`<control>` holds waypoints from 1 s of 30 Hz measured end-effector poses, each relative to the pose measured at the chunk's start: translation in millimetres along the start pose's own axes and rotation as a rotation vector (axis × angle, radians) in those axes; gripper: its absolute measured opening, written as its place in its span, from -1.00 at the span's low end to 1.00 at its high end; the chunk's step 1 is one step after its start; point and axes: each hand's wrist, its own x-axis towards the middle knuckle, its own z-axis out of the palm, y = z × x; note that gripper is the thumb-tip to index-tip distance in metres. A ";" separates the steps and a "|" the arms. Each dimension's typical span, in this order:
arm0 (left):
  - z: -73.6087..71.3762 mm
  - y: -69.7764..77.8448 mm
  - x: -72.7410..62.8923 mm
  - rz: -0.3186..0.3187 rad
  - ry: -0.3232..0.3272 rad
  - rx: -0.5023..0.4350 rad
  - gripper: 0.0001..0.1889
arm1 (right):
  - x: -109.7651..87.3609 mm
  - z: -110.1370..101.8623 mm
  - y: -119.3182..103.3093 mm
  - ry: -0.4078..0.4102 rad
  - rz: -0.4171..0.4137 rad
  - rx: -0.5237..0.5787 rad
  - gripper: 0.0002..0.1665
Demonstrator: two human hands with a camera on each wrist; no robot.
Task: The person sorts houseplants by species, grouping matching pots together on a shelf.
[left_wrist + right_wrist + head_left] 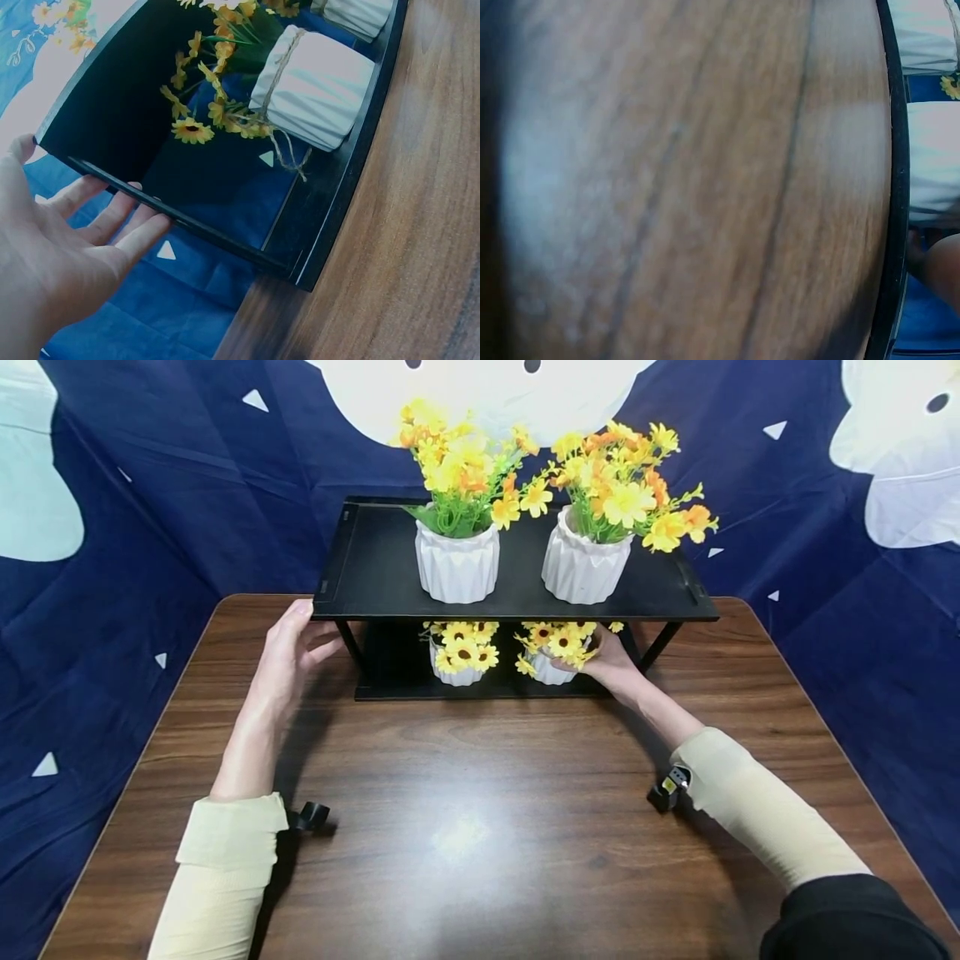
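Observation:
A black two-tier shelf stands at the back of a wooden table. My left hand holds its left side; in the left wrist view the thumb is at the upper board's edge and the fingers reach around the side post. Under the upper board, my right hand grips the right potted sunflower on the lower tier, its fingers partly hidden by blooms. Beside it sits another white pot of small sunflowers. The right wrist view catches only part of that hand below a white pot.
On the upper tier stand two white ribbed pots, left and right, with yellow and orange flowers. The brown table extends in front of the shelf. A dark blue patterned cloth hangs behind and at both sides.

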 end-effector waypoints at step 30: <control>-24.5 6.2 1.6 -0.016 -0.078 0.210 -0.62 | -14.2 -8.9 -6.3 -0.122 -0.069 -0.213 0.14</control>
